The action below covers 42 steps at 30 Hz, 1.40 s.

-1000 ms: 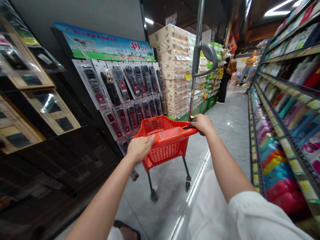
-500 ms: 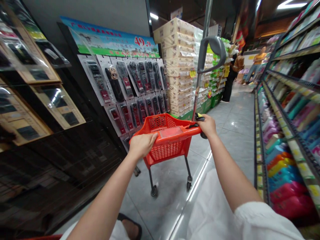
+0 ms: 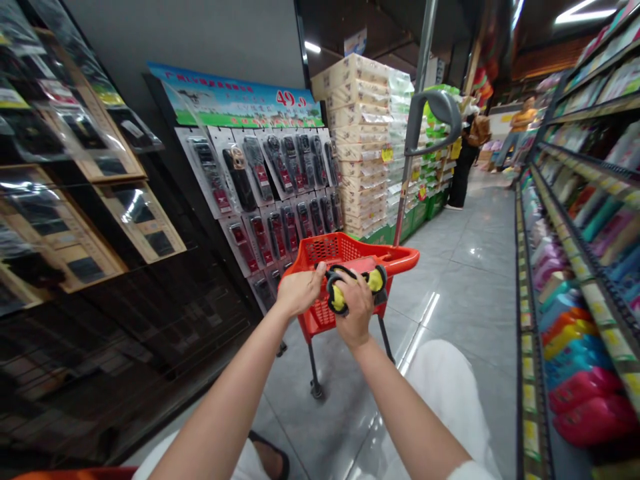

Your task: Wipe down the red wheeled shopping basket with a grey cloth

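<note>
In the head view a small red shopping cart (image 3: 320,248) with a perforated basket stands before me. My left hand (image 3: 300,292) is closed over the left part of its handlebar, thumb on top. Off the bar, my right hand (image 3: 356,303) grips a black-and-yellow item (image 3: 376,279) with two rounded black rims and yellow inside; its exact kind I cannot make out. The item is over the handle's middle, close to my left thumb, and partly covered by my fingers. The bare right end of the handlebar (image 3: 404,260) shows.
A grey pole with a looped grip (image 3: 434,123) rises from the cart. Hanging packaged goods (image 3: 273,167) and stacked cartons (image 3: 364,147) line the left. Shelves of coloured packs (image 3: 585,333) run along the right. Further down the tiled aisle (image 3: 450,280) are two people.
My right hand has left the handlebar's right end and moved left to its middle, carrying the black-and-yellow item, which shows more now. My left hand keeps its hold on the bar.
</note>
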Motion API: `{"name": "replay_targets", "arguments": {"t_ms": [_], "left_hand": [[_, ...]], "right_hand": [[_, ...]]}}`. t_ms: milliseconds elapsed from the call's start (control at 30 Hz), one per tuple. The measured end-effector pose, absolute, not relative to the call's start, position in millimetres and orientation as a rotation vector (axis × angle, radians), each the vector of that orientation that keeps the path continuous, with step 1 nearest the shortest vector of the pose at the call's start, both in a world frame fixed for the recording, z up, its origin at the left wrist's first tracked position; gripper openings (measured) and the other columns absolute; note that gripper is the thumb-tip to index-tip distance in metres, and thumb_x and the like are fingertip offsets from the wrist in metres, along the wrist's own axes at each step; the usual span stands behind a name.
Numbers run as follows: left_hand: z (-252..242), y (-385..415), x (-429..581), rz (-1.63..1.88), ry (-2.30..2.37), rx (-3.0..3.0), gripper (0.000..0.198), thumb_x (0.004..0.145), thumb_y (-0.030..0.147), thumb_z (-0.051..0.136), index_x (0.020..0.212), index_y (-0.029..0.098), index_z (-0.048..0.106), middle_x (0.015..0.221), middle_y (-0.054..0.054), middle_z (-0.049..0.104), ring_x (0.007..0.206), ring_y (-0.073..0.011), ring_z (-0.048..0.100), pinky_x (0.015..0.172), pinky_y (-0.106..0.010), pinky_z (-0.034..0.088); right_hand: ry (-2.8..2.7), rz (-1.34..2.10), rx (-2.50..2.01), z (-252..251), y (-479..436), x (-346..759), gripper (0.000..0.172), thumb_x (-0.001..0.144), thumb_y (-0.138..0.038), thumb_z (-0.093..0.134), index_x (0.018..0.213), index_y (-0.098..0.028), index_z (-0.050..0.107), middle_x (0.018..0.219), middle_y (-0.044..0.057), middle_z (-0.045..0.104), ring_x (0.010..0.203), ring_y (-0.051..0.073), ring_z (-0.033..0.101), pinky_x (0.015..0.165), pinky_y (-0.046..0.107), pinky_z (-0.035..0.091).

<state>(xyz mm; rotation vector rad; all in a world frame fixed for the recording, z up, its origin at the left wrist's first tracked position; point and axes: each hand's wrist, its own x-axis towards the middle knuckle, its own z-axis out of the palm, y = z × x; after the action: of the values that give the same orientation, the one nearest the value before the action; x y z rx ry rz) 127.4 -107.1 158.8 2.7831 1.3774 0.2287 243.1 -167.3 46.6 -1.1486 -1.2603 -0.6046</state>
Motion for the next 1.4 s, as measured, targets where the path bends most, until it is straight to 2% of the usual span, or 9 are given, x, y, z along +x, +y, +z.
{"name": "replay_targets", "arguments": {"t_ms": [267, 467, 567, 667, 900, 1100, 1200, 1267, 1400], "left_hand": [[159.2, -107.0, 124.2, 0.297, 1.236, 2.643, 0.087, 0.091, 0.057, -0.007, 0.097, 0.023, 0.073, 0.102, -0.005, 0.073, 0.105, -0.0245, 0.064, 0.087, -0.033, 0.046], [160.7, -107.9, 130.9, 0.293, 1.259, 2.565, 0.09, 0.089, 0.056, -0.012, 0.086, 0.022, 0.072, 0.077, -0.005, 0.072, 0.091, -0.0224, 0.067, 0.077, -0.029, 0.048], [160.0, -106.5, 126.6, 0.291, 1.312, 2.584, 0.089, 0.089, 0.054, -0.014, 0.072, 0.02, 0.067, 0.077, -0.007, 0.07, 0.084, -0.0223, 0.067, 0.073, -0.03, 0.048], [159.6, -105.5, 119.9, 0.315, 1.242, 2.628, 0.086, 0.091, 0.051, -0.012, 0.08, 0.022, 0.069, 0.085, -0.004, 0.072, 0.091, -0.0208, 0.066, 0.078, -0.029, 0.047], [160.6, -95.8, 104.6, 0.242, 1.247, 2.756, 0.079, 0.093, 0.052, -0.004, 0.101, 0.027, 0.071, 0.102, -0.002, 0.072, 0.103, -0.0215, 0.064, 0.085, -0.031, 0.046], [169.2, -84.3, 108.8, 0.108, 1.24, 2.767, 0.076, 0.093, 0.057, 0.003, 0.093, 0.021, 0.07, 0.091, -0.006, 0.074, 0.09, -0.0207, 0.068, 0.078, -0.029, 0.049], [170.0, -89.4, 139.9, 0.18, 1.055, 2.856, 0.069, 0.094, 0.054, 0.01, 0.112, 0.013, 0.063, 0.116, -0.013, 0.068, 0.108, -0.0234, 0.063, 0.092, -0.033, 0.046], [168.2, -98.2, 168.4, 0.301, 0.965, 2.983, 0.065, 0.095, 0.051, 0.015, 0.133, 0.009, 0.048, 0.14, -0.017, 0.05, 0.129, -0.0248, 0.048, 0.104, -0.036, 0.038], [164.7, -117.5, 212.7, 0.185, 0.992, 3.188, 0.069, 0.089, 0.064, 0.025, 0.12, 0.009, 0.055, 0.111, -0.02, 0.065, 0.103, -0.0327, 0.062, 0.087, -0.042, 0.047]], "right_hand": [[-0.765, -0.759, -1.194, 53.7, -165.9, 324.2, 0.022, 0.085, -0.019, 0.053, 0.106, -0.018, 0.06, 0.109, 0.013, 0.067, 0.105, 0.024, 0.06, 0.097, 0.047, 0.044], [-1.052, -0.715, -1.151, 48.8, -156.7, 238.9, 0.023, 0.085, -0.024, 0.052, 0.107, -0.022, 0.057, 0.118, 0.009, 0.065, 0.119, 0.025, 0.055, 0.105, 0.05, 0.039], [-1.251, -0.758, -1.126, 45.1, -158.3, 213.4, 0.022, 0.084, -0.024, 0.053, 0.106, -0.026, 0.06, 0.119, 0.004, 0.066, 0.127, 0.024, 0.049, 0.105, 0.043, 0.039], [-1.302, -0.752, -1.164, 43.5, -162.3, 234.6, 0.026, 0.084, -0.024, 0.053, 0.108, -0.029, 0.06, 0.121, 0.003, 0.066, 0.125, 0.022, 0.051, 0.107, 0.043, 0.036], [-0.703, -0.413, -1.079, 43.5, -168.8, 354.5, 0.024, 0.08, -0.031, 0.058, 0.101, -0.019, 0.059, 0.112, 0.01, 0.066, 0.109, 0.023, 0.06, 0.102, 0.045, 0.042], [-0.453, 0.235, -0.696, 53.2, -165.8, 396.7, 0.035, 0.071, -0.032, 0.07, 0.1, -0.016, 0.06, 0.102, 0.007, 0.069, 0.095, 0.018, 0.065, 0.094, 0.037, 0.049], [-0.38, 0.31, -0.538, 50.1, -159.0, 393.0, 0.035, 0.07, -0.031, 0.072, 0.1, -0.017, 0.062, 0.101, 0.006, 0.071, 0.1, 0.019, 0.065, 0.097, 0.04, 0.048], [-0.287, 0.317, -0.5, 41.1, -151.1, 388.0, 0.036, 0.07, -0.033, 0.072, 0.101, -0.018, 0.062, 0.101, 0.004, 0.071, 0.099, 0.019, 0.066, 0.096, 0.04, 0.049], [-0.177, 0.387, -0.553, 5.8, -129.4, 385.3, 0.034, 0.072, -0.04, 0.068, 0.097, -0.018, 0.063, 0.094, 0.002, 0.071, 0.087, 0.018, 0.067, 0.082, 0.035, 0.053]]}}
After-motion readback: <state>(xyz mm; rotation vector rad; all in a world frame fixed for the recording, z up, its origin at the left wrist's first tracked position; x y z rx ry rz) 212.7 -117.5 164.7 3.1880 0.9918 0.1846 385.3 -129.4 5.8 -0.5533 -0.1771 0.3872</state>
